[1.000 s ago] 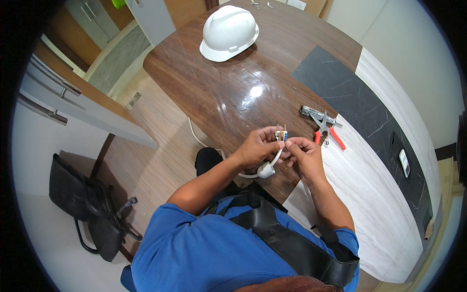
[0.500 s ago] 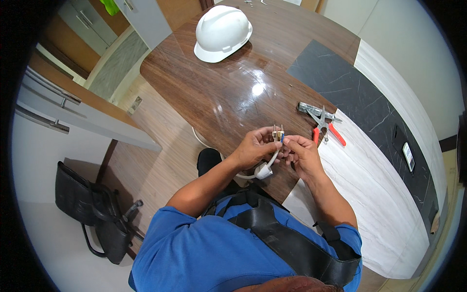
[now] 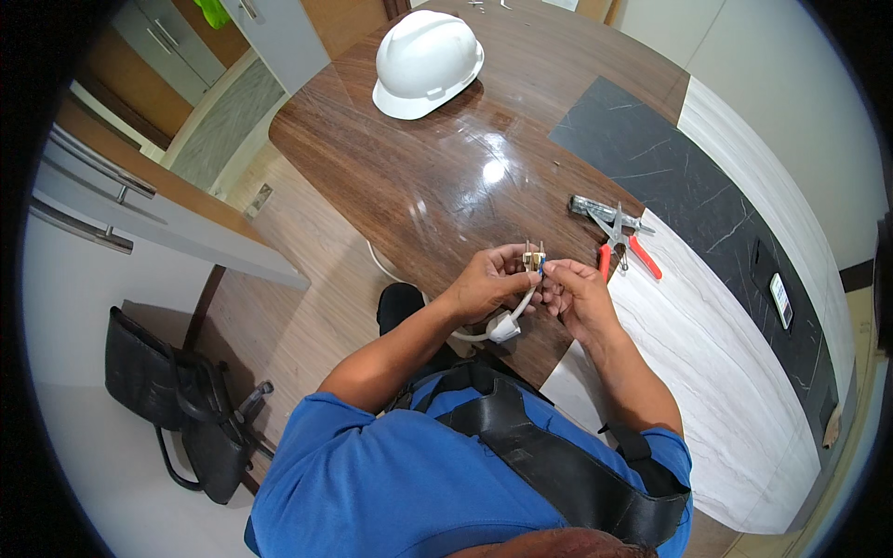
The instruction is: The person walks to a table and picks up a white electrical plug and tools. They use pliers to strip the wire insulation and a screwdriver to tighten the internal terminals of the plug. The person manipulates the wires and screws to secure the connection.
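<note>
My left hand [image 3: 480,287] grips the inner part of an electric plug [image 3: 532,259], its metal pins pointing away from me. Against its right side, my right hand [image 3: 584,296] pinches a small blue wire [image 3: 542,267] between thumb and forefinger. The wire's tip is too small to make out. Below the fingers hangs a white cable [image 3: 527,299], running down to a white plug cover [image 3: 503,327] threaded on it near the table edge. Just right of my right hand lie red-handled pliers [image 3: 618,244], touching or overlapping a grey utility knife-like tool [image 3: 595,209].
A white hard hat [image 3: 426,65] rests at the far side of the brown wooden table [image 3: 372,139]. Dark and pale stone-look sheets [image 3: 642,139] cover its right part, with a phone-like device [image 3: 780,299] on them. A black chair [image 3: 177,391] stands on the left.
Both hands stay at the same spot. The plug's inner part and the fingers of my right hand have shifted very slightly; the blue wire stays pinched.
</note>
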The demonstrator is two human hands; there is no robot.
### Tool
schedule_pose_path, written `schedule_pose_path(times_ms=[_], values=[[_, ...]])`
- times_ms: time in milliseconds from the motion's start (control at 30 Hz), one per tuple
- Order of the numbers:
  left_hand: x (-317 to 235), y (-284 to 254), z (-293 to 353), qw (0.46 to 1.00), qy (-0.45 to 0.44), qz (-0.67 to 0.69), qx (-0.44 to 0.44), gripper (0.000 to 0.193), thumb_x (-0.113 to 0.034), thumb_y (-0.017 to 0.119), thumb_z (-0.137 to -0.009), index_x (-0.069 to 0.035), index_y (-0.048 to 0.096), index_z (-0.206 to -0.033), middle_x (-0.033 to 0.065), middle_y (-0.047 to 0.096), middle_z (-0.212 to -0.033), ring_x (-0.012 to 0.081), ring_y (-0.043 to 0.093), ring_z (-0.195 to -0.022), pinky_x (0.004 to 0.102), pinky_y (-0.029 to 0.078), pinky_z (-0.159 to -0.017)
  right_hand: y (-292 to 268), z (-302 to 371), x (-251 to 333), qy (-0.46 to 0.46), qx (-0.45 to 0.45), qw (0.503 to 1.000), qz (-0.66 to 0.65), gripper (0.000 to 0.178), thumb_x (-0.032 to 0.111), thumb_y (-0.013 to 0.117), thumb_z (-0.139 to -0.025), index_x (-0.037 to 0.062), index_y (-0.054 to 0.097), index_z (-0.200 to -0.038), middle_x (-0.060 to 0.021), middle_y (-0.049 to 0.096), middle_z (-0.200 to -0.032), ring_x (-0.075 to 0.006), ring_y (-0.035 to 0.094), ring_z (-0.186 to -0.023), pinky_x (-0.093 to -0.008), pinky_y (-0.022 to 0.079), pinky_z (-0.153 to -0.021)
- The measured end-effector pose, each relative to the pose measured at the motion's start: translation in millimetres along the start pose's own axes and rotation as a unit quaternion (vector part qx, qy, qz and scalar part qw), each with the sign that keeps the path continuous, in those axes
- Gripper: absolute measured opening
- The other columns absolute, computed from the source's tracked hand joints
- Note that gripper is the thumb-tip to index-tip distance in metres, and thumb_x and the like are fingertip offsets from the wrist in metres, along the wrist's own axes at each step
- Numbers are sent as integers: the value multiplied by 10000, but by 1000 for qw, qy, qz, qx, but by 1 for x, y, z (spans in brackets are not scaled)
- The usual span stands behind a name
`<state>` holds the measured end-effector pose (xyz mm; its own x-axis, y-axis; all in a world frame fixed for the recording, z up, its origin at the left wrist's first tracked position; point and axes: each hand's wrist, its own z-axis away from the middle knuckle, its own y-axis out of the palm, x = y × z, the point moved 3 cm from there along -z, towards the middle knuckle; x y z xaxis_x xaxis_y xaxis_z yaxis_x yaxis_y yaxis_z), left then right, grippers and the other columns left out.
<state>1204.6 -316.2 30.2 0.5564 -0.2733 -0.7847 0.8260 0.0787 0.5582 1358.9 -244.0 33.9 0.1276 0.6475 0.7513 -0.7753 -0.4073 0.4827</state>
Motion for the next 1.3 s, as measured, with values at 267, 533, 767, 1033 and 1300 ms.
schedule_pose_path(times_ms=[267,533,767,1033,1300], values=[[4,-1,0,1000,-2,6,0,487,-78,660,-931,20,444,-1356,117,645,-1079,191,701,-869,325,636,-709,-1,0,-3,27,2,999,-42,126,131,704,-882,31,645,-932,0,602,-673,-69,538,-514,-210,390,-410],[4,-1,2,1000,1,-2,-3,492,-78,664,-926,30,445,-1353,123,646,-1055,172,692,-825,304,627,-673,0,0,1,-23,-16,996,88,112,122,702,-884,18,671,-913,-11,625,-689,-57,532,-514,-202,382,-414],[-1,-2,5,1000,-15,-1,-2,503,-73,676,-913,17,452,-1355,78,628,-953,115,646,-693,276,605,-605,-3,-3,0,-75,-13,979,190,153,160,710,-891,9,695,-915,-18,639,-690,-49,530,-518,-191,369,-429],[3,-7,6,1000,-10,-15,11,523,-78,674,-917,17,439,-1375,78,617,-949,147,676,-761,283,609,-612,-4,17,48,-292,-145,795,512,226,169,730,-845,-14,708,-974,-127,709,-893,-221,644,-798,-338,507,-743],[0,-8,12,999,2,-36,23,551,-91,674,-924,27,416,-1397,97,617,-987,161,683,-789,286,607,-629,-51,21,62,-131,-268,573,763,1077,715,713,-698,32,401,-1471,-314,421,-1432,-476,381,-1349,-571,317,-1093]])
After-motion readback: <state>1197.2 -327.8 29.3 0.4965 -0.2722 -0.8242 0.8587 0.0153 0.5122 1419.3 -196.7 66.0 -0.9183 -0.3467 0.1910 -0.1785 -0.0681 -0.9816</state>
